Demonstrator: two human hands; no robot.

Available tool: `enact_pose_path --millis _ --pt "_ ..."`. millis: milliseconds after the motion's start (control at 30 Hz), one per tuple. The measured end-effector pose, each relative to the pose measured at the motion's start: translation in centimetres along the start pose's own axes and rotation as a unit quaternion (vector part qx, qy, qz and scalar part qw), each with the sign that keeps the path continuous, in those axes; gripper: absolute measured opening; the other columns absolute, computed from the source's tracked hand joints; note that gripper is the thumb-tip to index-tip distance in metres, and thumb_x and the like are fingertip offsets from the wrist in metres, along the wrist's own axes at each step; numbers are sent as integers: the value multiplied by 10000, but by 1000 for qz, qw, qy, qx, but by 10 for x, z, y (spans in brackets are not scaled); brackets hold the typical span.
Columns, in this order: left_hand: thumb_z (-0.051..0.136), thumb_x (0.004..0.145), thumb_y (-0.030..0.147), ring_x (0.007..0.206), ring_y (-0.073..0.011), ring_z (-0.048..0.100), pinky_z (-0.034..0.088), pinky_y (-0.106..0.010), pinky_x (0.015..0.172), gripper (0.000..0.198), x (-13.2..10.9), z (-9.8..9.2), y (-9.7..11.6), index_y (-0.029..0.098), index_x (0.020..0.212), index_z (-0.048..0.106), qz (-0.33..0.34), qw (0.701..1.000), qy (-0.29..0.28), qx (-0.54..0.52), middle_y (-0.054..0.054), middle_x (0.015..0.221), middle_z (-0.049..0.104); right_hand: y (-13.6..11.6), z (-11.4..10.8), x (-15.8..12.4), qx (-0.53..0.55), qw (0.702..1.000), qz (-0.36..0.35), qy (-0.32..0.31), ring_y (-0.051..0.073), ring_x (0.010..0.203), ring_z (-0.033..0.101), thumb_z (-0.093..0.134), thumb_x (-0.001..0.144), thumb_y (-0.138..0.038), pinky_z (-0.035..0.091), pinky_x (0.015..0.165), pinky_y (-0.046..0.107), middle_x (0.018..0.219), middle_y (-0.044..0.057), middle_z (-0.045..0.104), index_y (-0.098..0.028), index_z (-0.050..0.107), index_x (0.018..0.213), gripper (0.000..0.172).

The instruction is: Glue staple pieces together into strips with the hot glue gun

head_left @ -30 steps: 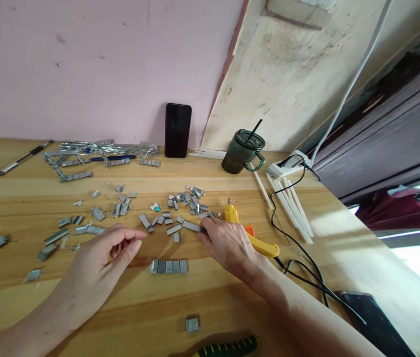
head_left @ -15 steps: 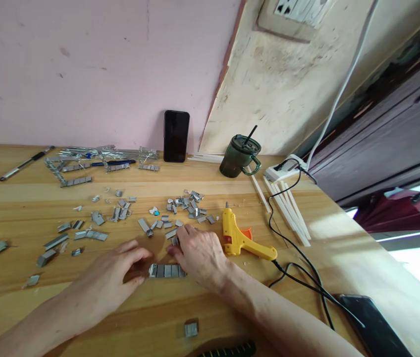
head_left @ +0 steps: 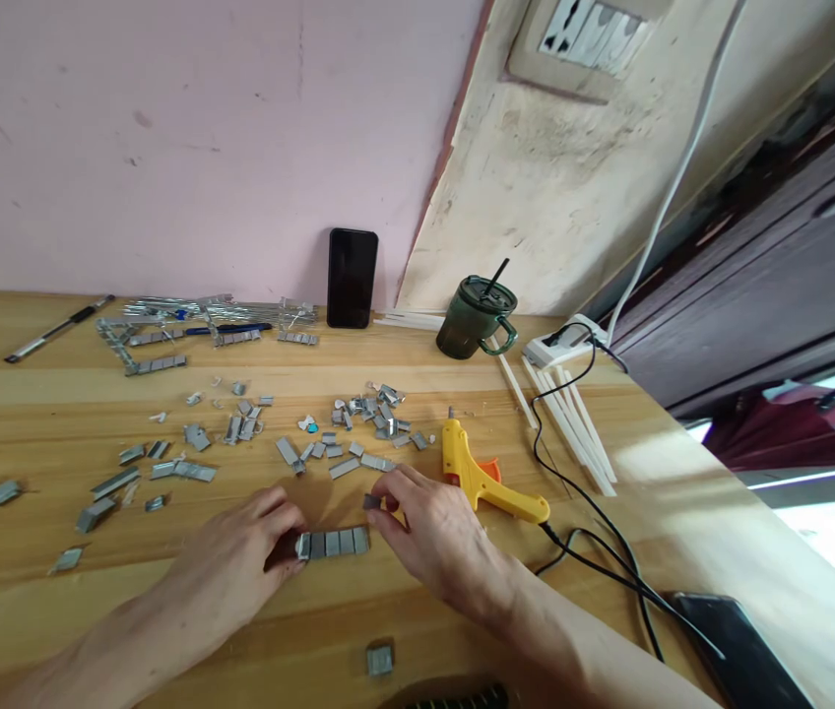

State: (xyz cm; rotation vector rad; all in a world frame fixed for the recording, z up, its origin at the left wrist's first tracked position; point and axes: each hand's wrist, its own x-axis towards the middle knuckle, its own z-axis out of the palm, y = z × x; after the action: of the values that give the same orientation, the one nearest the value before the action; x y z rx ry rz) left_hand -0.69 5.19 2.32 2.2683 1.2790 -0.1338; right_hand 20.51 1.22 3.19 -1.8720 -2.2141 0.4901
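A short row of grey metal pieces [head_left: 333, 543] lies side by side on the wooden table, near the middle. My left hand [head_left: 259, 547] has its thumb and fingers closed on the left end of this row. Between the thumb and forefinger of my right hand [head_left: 424, 517] is a small grey piece [head_left: 371, 502], held just above the row's right end. Beyond my hands lie scattered grey pieces [head_left: 287, 454], some single and some joined in short strips.
A yellow glue gun [head_left: 495, 483] with a black cable lies right of my right hand. Further back are a lidded mug [head_left: 468, 320], white sticks [head_left: 572, 428], an upright phone [head_left: 352, 279] and thin metal rods [head_left: 240, 312]. Another phone [head_left: 742, 645] lies at the lower right.
My left hand has moved right and closed on the row's end. My right hand has come back from the scattered pieces and slightly right, with a small piece now showing in its fingertips.
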Motion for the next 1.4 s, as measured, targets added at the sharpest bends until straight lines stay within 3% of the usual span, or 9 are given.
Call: enact_pose_path --millis 100,167,300,467,600,933,1067,1267,1400 --pt "507 818 188 898 -234 618 455 -354 786 137 1 -1 -2 207 885 625 3 1000 10 -7 -50 974 602 1 0 -9 155 987 -5 32 141 685 597 595 805 -155 415 612 245 790 16 652 -168 622 853 57" --pt "489 832 196 884 -229 617 460 -349 779 141 2 -2 -4 197 868 625 11 1000 17 -11 -53 944 598 1 2 -14 279 960 23 7 132 646 561 604 785 -177 410 592 246 722 1 618 -165 632 832 56" --pt "476 831 192 850 -220 615 470 -337 751 159 4 -1 -7 195 851 633 29 999 43 -9 -46 897 596 2 8 -20 534 834 101 -100 93 540 526 665 736 -280 418 534 226 644 -29 585 -150 628 842 171" --pt "533 782 201 806 -203 637 478 -317 724 182 1 -2 -13 236 911 657 30 995 95 -20 -18 906 629 10 16 -20 698 691 115 -148 87 434 567 744 682 -445 436 423 205 648 19 654 -110 624 773 368" --pt "606 759 310 855 -239 660 505 -343 731 230 -5 -11 -15 255 977 656 36 989 136 -39 -21 962 659 11 20 -20 751 625 131 -168 87 389 565 769 668 -451 427 366 189 601 38 658 -86 633 703 391" --pt "617 766 467 775 -221 689 556 -312 697 275 -22 -20 -6 272 950 678 83 971 219 -48 -12 912 700 7 19 -23 765 609 143 -152 50 340 490 770 671 -463 353 333 160 532 -7 617 -129 554 588 406" --pt "607 787 387 712 -190 663 547 -286 668 229 -20 -12 -7 277 979 669 101 968 219 -64 0 852 672 7 20 -23 756 621 132 -159 56 354 498 778 666 -465 355 348 170 538 7 622 -121 559 580 417" --pt "593 805 338 746 -183 656 533 -276 694 215 -17 -8 -9 274 998 661 109 964 227 -89 -3 876 665 8 22 -22 721 670 118 -134 64 386 529 774 675 -445 402 414 187 560 9 645 -109 609 653 376" --pt "564 834 350 706 -164 646 525 -254 680 183 -18 -9 -8 284 970 666 109 961 231 -102 6 864 662 9 22 -21 732 657 115 -142 67 380 533 737 707 -479 406 394 185 563 7 634 -125 567 625 401"
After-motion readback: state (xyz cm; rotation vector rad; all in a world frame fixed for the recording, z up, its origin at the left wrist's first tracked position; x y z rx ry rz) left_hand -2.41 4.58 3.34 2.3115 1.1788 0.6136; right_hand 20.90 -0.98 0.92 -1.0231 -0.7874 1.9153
